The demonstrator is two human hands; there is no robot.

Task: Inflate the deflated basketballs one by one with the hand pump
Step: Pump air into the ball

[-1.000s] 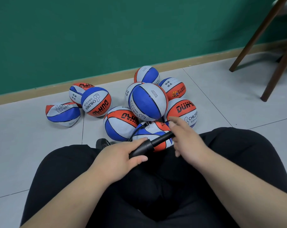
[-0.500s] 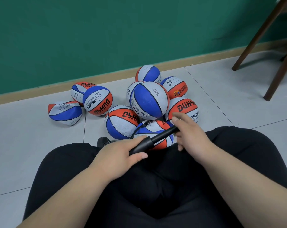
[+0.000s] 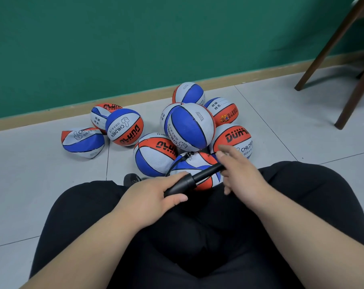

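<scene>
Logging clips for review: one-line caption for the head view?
Left hand and right hand hold a pump hosed to a limp basketball.

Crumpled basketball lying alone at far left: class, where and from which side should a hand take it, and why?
Pinch the crumpled basketball at its creased left corner, coming from its left. Deflated, it lies as a flat wedge, so the corner probably gives a ridge to pinch. Bare floor lies on that side, while a rounder basketball crowds its right.
</scene>
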